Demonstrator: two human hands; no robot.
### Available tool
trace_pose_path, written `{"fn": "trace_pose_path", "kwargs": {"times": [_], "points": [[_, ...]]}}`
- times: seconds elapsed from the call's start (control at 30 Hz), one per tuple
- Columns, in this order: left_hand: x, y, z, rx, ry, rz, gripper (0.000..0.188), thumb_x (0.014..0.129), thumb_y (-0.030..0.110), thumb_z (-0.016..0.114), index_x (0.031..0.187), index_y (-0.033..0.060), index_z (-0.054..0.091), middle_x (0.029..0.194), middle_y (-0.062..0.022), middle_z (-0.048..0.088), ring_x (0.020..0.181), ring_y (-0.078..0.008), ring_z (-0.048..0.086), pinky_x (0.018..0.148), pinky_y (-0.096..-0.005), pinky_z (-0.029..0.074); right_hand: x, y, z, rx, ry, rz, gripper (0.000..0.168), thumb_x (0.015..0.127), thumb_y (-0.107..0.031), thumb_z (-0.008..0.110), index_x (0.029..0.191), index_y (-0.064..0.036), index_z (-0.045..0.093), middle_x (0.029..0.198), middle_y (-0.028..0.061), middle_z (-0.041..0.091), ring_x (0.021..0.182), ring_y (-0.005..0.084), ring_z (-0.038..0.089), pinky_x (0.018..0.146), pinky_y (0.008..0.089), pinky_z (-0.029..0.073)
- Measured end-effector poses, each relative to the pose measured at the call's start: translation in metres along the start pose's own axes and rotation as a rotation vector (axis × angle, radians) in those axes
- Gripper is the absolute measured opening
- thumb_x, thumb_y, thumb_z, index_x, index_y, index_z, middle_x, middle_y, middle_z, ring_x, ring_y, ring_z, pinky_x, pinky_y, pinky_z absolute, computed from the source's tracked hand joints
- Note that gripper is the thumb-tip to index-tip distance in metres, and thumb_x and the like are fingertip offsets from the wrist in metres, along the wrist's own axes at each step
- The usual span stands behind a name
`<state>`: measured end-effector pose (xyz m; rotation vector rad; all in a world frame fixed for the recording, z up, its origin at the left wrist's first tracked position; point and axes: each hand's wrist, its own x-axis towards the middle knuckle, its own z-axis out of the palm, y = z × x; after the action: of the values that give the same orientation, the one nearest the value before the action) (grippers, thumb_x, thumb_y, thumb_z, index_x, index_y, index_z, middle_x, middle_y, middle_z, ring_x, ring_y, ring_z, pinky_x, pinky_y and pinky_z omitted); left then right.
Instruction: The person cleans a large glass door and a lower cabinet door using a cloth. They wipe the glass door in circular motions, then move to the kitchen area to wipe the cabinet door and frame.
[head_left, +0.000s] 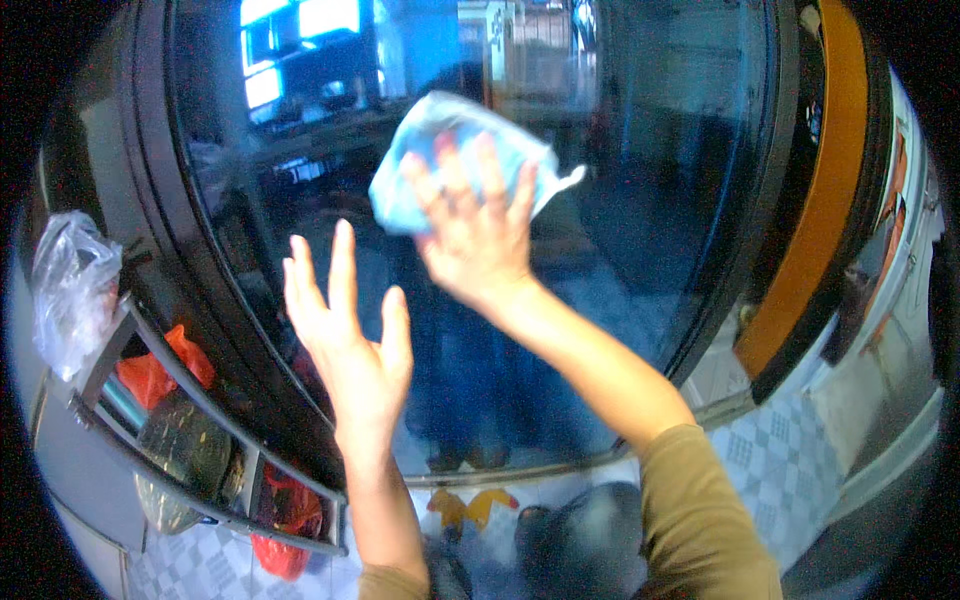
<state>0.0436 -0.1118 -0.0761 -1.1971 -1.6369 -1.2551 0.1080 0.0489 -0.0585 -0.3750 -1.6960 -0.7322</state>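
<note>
My right hand (476, 232) lies with spread fingers on a light blue cloth (396, 196), pressing it against a dark glass door panel (600, 322). One white corner of the cloth sticks out to the right, and the cloth and fingers are slightly blurred. Lower and to the left, my left hand (349, 330) is raised in front of the glass with its fingers apart and nothing in it. Whether it touches the glass, I cannot tell. Bright windows and a room are mirrored in the panel.
On the left, a metal rack (202, 390) holds a green squash (184, 442) and red plastic bags (289, 502). A clear plastic bag (75, 292) hangs at its upper end. An orange-brown upright strip (832, 187) stands right of the door. Patterned tiles (780, 450) cover the floor.
</note>
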Motion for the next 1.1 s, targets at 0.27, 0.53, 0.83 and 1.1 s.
{"fn": "trace_pose_path", "kwargs": {"times": [0.27, 0.53, 0.83, 1.1], "points": [[0.000, -0.008, -0.021, -0.004, -0.031, 0.039, 0.064, 0.082, 0.009, 0.064, 0.142, 0.0189, 0.044, 0.148, -0.0225, 0.031, 0.135, -0.0444, 0.028, 0.112, -0.0514, 0.023, -0.268, 0.011, -0.030, 0.013, -0.445, -0.685, 0.064, 0.082, -0.022, 0.048, 0.145, -0.025, 0.037, 0.152, -0.0035, 0.032, 0.139, 0.0142, 0.032, 0.115, 0.0459, 0.013], [-0.015, 0.032, 0.017, -0.043, -0.224, 0.159, 0.070, 0.079, 0.011, 0.067, 0.143, 0.0207, 0.042, 0.152, -0.0248, 0.020, 0.138, -0.0476, 0.020, 0.112, -0.0537, 0.020, -0.247, 0.122, -0.074, -0.151, -0.378, -0.128, 0.078, 0.064, -0.029, 0.068, 0.138, -0.036, 0.044, 0.145, 0.0048, 0.037, 0.142, 0.0305, 0.022, 0.111, 0.0643, 0.008], [-0.030, 0.043, 0.055, 0.023, -0.200, 0.216, 0.069, 0.082, 0.016, 0.067, 0.145, 0.0218, 0.040, 0.151, -0.0273, 0.023, 0.138, -0.0458, 0.022, 0.112, -0.0524, 0.019, -0.216, 0.095, -0.052, -0.131, -0.005, 0.535, 0.072, 0.082, -0.041, 0.056, 0.147, -0.019, 0.034, 0.155, 0.0174, 0.019, 0.142, 0.0452, 0.012, 0.110, 0.0669, 0.004], [-0.033, 0.029, 0.058, 0.111, -0.217, 0.258, 0.069, 0.084, 0.018, 0.067, 0.146, 0.0181, 0.037, 0.149, -0.0263, 0.027, 0.137, -0.0421, 0.027, 0.112, -0.0496, 0.020, -0.384, 0.003, -0.031, -0.113, 0.030, 1.070, 0.072, 0.096, -0.046, 0.034, 0.136, 0.013, 0.032, 0.150, 0.0294, 0.015, 0.140, 0.0480, 0.010, 0.112, 0.0584, 0.009]]}}
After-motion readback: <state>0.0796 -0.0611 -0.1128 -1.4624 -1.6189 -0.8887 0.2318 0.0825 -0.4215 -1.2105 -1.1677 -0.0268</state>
